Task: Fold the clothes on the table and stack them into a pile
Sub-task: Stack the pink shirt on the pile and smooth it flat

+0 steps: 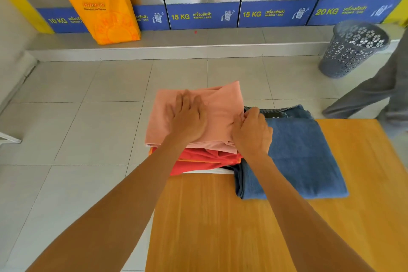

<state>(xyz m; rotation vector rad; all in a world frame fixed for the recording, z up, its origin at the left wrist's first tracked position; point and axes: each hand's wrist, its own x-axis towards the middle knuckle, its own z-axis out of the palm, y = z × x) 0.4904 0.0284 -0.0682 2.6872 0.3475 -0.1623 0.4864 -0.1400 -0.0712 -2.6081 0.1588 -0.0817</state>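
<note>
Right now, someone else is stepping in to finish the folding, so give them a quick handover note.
Left hand: flat, palm down on the pink garment, pressing it.
Right hand: pinching that garment's right edge.
Pile: pink on top of red clothes, with white cloth beneath, at the far left corner of the table.
Folded jeans lie beside the pile, touching it.
Done: everything in view is folded.
Left: let go of the pink one, put the jeans on the pile.

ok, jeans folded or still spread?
Folded: the jeans lie as a compact layered rectangle on the table, beside the pile.
</note>
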